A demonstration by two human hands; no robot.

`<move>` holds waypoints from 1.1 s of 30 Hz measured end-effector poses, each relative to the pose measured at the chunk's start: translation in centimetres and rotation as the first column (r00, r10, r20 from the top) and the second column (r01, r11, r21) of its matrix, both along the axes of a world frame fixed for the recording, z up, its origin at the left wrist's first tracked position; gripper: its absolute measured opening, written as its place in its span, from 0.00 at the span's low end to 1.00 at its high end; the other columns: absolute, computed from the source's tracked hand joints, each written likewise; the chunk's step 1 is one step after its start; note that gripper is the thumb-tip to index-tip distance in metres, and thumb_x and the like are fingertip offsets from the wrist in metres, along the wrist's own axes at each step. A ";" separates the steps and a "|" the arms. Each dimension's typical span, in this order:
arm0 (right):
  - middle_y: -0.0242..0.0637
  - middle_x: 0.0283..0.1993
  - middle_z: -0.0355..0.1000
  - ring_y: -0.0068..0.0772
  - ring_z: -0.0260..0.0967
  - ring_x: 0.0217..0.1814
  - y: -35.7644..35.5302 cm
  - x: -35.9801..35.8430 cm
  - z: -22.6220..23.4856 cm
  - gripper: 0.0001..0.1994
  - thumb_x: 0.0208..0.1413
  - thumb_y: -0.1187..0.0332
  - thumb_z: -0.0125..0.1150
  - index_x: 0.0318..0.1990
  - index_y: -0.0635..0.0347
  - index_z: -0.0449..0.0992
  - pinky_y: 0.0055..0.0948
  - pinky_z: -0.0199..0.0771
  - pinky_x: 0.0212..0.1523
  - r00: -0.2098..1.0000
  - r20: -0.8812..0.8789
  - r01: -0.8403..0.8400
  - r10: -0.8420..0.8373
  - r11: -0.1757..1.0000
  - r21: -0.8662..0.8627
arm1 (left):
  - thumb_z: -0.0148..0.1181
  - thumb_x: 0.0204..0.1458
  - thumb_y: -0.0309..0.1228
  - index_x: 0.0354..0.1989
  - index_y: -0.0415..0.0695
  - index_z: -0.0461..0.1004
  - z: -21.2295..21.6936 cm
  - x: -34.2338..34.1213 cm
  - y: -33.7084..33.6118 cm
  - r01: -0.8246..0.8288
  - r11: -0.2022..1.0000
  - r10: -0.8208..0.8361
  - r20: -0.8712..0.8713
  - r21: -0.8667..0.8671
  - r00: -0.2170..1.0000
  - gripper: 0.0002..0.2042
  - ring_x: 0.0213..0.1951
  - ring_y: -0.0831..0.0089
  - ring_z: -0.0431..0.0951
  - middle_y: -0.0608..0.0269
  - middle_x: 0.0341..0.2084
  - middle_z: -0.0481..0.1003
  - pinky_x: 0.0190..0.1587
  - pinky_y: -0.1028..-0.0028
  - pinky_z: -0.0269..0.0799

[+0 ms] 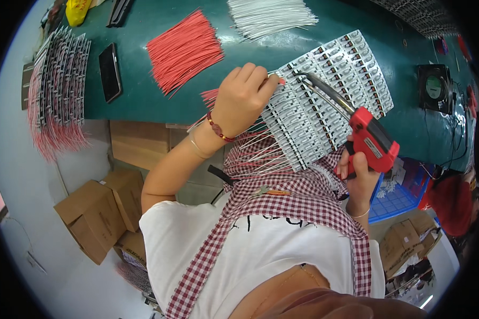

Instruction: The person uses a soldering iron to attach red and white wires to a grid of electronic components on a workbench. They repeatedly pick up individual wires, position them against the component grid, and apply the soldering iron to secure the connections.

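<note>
My left hand (244,98) is closed in a pinch at the upper left corner of a panel of small white circuit boards (330,114). A bit of red wire (282,82) shows at its fingertips. My right hand (359,170) is wrapped round the handle of a red and black soldering gun (375,141). The gun's thin tip points left, over the panel's upper edge, close to my left fingertips. Red and white wires (261,151) trail from the panel's left side over my checked apron. The panel lies tilted across the table edge.
On the green table (133,106) lie a bundle of red wires (186,50), a bundle of white wires (271,18) and a phone (110,73). Wired panels (61,80) hang over the left edge. A black round-faced device (435,89) sits right, above a blue basket (396,204). Cardboard boxes (93,218) stand below.
</note>
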State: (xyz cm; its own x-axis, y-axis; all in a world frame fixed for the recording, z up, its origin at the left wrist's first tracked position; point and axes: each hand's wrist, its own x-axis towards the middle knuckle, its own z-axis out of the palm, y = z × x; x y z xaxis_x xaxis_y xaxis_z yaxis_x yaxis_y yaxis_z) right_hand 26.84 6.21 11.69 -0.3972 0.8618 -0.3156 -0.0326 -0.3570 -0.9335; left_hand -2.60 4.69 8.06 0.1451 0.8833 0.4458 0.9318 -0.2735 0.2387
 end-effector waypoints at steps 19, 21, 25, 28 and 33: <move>0.35 0.39 0.77 0.27 0.75 0.38 -0.9 1.2 -2.1 0.15 0.51 0.69 0.71 0.45 0.63 0.78 0.29 0.75 0.39 0.873 0.479 -0.151 0.094 0.985 0.082 | 0.59 0.39 0.18 0.37 0.37 0.78 -0.5 1.3 0.1 -0.077 0.988 0.093 0.120 -0.135 0.988 0.13 0.28 0.67 0.68 0.61 0.24 0.66 0.30 0.69 0.67; 0.35 0.34 0.74 0.25 0.70 0.32 -1.1 1.0 -2.0 0.14 0.54 0.68 0.68 0.45 0.65 0.75 0.26 0.70 0.33 0.870 0.487 -0.165 0.078 0.977 0.138 | 0.59 0.39 0.18 0.37 0.36 0.77 -0.3 1.4 0.2 -0.078 0.985 0.095 0.110 -0.152 0.989 0.13 0.28 0.66 0.68 0.61 0.24 0.66 0.30 0.69 0.67; 0.34 0.24 0.68 0.20 0.61 0.20 -1.0 0.2 -1.4 0.18 0.60 0.64 0.62 0.49 0.69 0.70 0.22 0.61 0.21 0.884 0.464 -0.184 0.059 0.956 0.228 | 0.59 0.39 0.18 0.37 0.37 0.77 -0.3 1.3 0.3 -0.080 0.985 0.097 0.113 -0.150 0.989 0.13 0.28 0.66 0.68 0.60 0.25 0.65 0.31 0.70 0.66; 0.34 0.25 0.69 0.20 0.61 0.20 -1.2 0.5 -1.4 0.20 0.60 0.63 0.62 0.51 0.69 0.69 0.21 0.61 0.21 0.900 0.432 -0.154 0.058 0.969 0.191 | 0.59 0.40 0.18 0.36 0.37 0.77 -0.2 1.5 0.2 -0.082 0.990 0.095 0.117 -0.114 0.989 0.12 0.28 0.66 0.67 0.61 0.25 0.65 0.31 0.70 0.66; 0.34 0.24 0.68 0.20 0.60 0.19 -1.0 0.9 -1.6 0.18 0.60 0.64 0.61 0.51 0.70 0.69 0.21 0.61 0.21 0.908 0.413 -0.160 0.067 0.968 0.193 | 0.60 0.39 0.19 0.37 0.38 0.77 -0.8 1.6 0.2 -0.056 0.993 0.067 0.108 -0.102 0.992 0.13 0.27 0.68 0.67 0.62 0.25 0.65 0.30 0.70 0.66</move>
State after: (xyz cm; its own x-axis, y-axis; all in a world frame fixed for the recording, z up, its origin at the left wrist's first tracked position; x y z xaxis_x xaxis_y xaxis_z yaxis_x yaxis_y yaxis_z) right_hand 27.72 5.22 10.05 -0.3760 0.8837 -0.2787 0.3889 -0.1225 -0.9131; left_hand -1.01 4.85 7.27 0.0436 0.9294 0.3666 0.9123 -0.1866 0.3646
